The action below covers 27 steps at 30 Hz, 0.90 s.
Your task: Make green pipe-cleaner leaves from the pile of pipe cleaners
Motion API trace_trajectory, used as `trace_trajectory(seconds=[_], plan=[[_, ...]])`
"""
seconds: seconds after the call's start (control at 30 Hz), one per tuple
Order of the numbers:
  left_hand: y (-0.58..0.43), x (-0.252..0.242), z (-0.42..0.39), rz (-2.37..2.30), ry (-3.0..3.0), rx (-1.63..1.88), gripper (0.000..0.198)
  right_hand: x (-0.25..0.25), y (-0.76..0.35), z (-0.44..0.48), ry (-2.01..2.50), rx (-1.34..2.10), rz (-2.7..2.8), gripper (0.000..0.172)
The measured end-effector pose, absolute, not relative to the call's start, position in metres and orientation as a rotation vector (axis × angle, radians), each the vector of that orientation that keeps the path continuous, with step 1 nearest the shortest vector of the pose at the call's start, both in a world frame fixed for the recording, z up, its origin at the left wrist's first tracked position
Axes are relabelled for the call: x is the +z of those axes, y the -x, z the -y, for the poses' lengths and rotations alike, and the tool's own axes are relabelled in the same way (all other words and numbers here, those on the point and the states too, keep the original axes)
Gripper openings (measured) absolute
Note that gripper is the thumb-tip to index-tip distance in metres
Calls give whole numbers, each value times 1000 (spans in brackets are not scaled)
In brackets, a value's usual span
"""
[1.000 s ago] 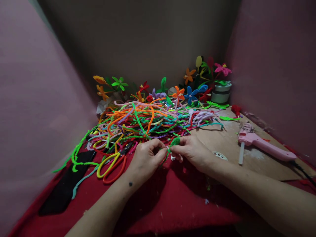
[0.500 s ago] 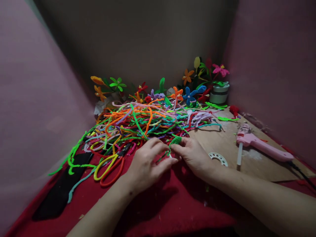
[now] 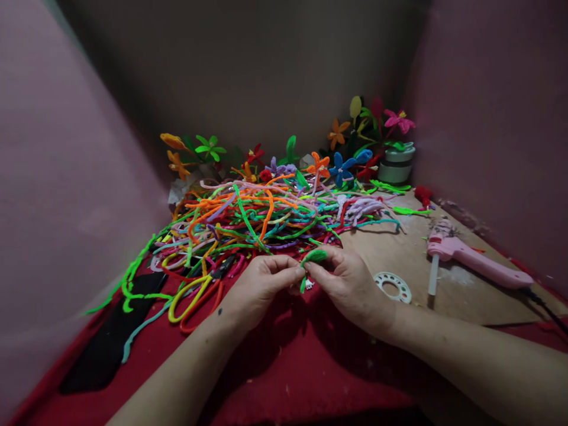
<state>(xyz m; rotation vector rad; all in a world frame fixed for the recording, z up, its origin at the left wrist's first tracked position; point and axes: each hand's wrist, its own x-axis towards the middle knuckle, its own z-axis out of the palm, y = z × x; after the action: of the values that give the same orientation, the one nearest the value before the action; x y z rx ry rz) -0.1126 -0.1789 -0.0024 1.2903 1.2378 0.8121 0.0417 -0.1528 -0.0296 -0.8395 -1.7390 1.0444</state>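
Left hand (image 3: 261,290): thumb and index together, clamped at the left end of the green fuzzy piece.
Right hand (image 3: 355,290): thumb and fingers pinched on the same piece; far fingers partly hidden.
Green fuzzy piece (image 3: 316,256): between the two hands, above the red cloth (image 3: 284,378); leaf-shaped part points right, thin end hangs down at the left fingertips.
White bit (image 3: 309,284): just below the pinch; can't tell if attached.
Pipe cleaner pile (image 3: 266,213): far side of the hands, mixed colors, tangled.
Scissors (image 3: 196,303): left of left hand, one yellow and one red handle, blades toward the pile.
Black flat item (image 3: 95,361): near left, on cloth, green and teal strands across it.
White ring (image 3: 407,291): on brown board (image 3: 370,254), just beside right wrist, holes around it.
Glue gun (image 3: 483,263): pink, right side of board, nozzle end far left, cord trailing right.
Flowers (image 3: 341,168): far row behind pile, several colors.
Pot (image 3: 394,168): far right, pale with dark band.
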Motion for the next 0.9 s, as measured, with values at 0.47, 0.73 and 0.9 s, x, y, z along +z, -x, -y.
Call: trace_trajectory(seconds=[0.47, 0.73, 0.9], plan=[[110, -5, 188, -1616, -2653, 1028, 15, -27, -37, 146, 875, 1764, 1157, 15], [131, -2, 173, -983, -1004, 848, 33, -21, -43, 146, 636, 1817, 1276, 15], [127, -4, 178, -742, -964, 648, 41, -16, -45, 149, 631, 1770, 1373, 16]])
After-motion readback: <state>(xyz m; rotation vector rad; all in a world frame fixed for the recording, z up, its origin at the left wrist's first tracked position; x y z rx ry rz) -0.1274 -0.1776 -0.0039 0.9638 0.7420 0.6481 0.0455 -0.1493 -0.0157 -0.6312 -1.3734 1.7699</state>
